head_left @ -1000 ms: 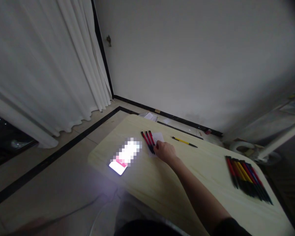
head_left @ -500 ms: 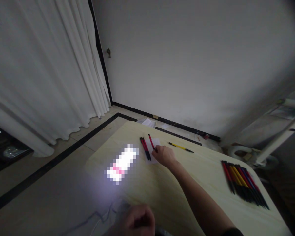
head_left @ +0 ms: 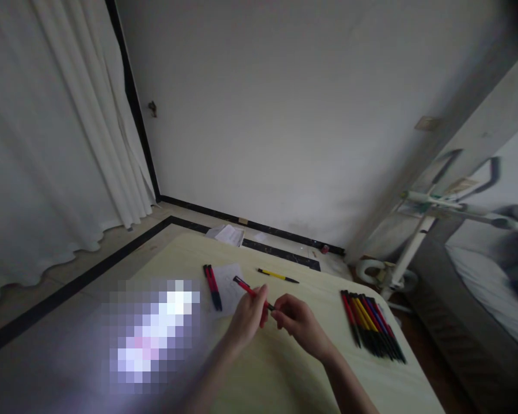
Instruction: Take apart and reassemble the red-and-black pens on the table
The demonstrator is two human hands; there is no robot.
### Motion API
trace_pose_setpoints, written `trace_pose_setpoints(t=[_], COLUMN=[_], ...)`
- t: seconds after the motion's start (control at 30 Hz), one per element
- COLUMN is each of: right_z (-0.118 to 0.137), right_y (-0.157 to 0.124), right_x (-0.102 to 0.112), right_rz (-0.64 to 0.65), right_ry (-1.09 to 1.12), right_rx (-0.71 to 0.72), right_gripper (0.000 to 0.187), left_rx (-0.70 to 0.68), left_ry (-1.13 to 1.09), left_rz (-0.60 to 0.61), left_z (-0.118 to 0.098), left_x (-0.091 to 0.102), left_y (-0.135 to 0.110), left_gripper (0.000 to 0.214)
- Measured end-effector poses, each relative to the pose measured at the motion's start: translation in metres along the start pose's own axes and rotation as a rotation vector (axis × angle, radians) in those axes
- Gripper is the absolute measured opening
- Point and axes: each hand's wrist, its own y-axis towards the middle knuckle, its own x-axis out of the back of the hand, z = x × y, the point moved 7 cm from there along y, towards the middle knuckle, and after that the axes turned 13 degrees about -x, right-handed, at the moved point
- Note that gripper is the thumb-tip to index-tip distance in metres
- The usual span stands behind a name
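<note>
A red pen with black ends (head_left: pixel 244 286) is gripped by my left hand (head_left: pixel 248 316), its fingers closed around the barrel. The pen slants over the table, one black end up toward the far left. At its lower black end, the fingertips of my right hand (head_left: pixel 301 323) are pinched together on the tip. Beyond the hands lies a small white sheet of paper (head_left: pixel 229 282) with faint marks. Red-and-black pens (head_left: pixel 211 287) lie side by side at the paper's left edge. Farther back rests a yellow pen with black ends (head_left: pixel 278 276).
Several red, yellow and blue pens (head_left: pixel 373 325) lie in a row at the table's right side. A pixelated bright object (head_left: pixel 155 330) is at the left. White papers (head_left: pixel 227 234) sit beyond the far table edge (head_left: pixel 198 237). White exercise equipment (head_left: pixel 410 247) stands at right.
My right hand has drawn back from the paper with the red pen lifted off it. My left hand has come up from the bottom edge and taken hold of the pen. The view has shifted right.
</note>
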Motion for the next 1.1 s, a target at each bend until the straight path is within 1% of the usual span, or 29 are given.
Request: trace_pose_setpoints(t=[0.1,0.17,0.27,0.33,0.4,0.47,0.57,0.63,0.73,0.83,0.93,1.0,1.1], right_z=[-0.011,-0.02,-0.031,-0.036,-0.039,-0.04,-0.041,-0.041,-0.041,-0.039,-0.038,-0.037,-0.034], right_y=[0.005,0.008,0.008,0.007,0.006,0.006,0.006,0.005,0.005,0.004,0.003,0.001,-0.001], right_x=[0.016,0.022,0.02,0.017,0.015,0.015,0.017,0.017,0.017,0.015,0.013,0.012,0.011], right_rz=[-0.067,-0.073,-0.022,0.0,0.006,-0.005,-0.021,-0.017,-0.017,-0.016,0.01,0.022,0.051], right_ry=[0.101,0.151,0.217,0.255,0.277,0.275,0.259,0.248,0.224,0.209,0.202,0.194,0.204], right_rx=[-0.018,-0.054,-0.102,-0.115,-0.121,-0.116,-0.111,-0.115,-0.106,-0.098,-0.119,-0.118,-0.092], right_gripper=[0.027,0.031,0.043,0.046,0.047,0.045,0.04,0.038,0.04,0.047,0.051,0.05,0.048], left_rx=[-0.017,-0.025,-0.025,0.004,0.042,0.07,0.102,0.105,0.062,0.027,0.04,0.054,0.042], left_ry=[0.015,0.009,-0.021,-0.035,-0.041,-0.055,-0.057,-0.029,-0.007,-0.053,-0.082,-0.078,-0.043], left_rz=[-0.014,-0.01,0.012,0.027,0.031,0.013,-0.016,-0.015,0.003,-0.014,-0.031,-0.013,0.045], left_z=[-0.001,0.0,0.004,0.012,0.022,0.029,0.035,0.034,0.028,0.024,0.024,0.024,0.024], left_x=[-0.014,-0.022,-0.031,-0.034,-0.032,-0.027,-0.017,-0.013,-0.011,-0.011,-0.012,-0.014,-0.018], left_y=[0.016,0.023,0.029,0.029,0.027,0.026,0.025,0.025,0.026,0.026,0.025,0.024,0.023], left_gripper=[0.049,0.051,0.051,0.051,0.052,0.052,0.05,0.048,0.047,0.044,0.041,0.04,0.042])
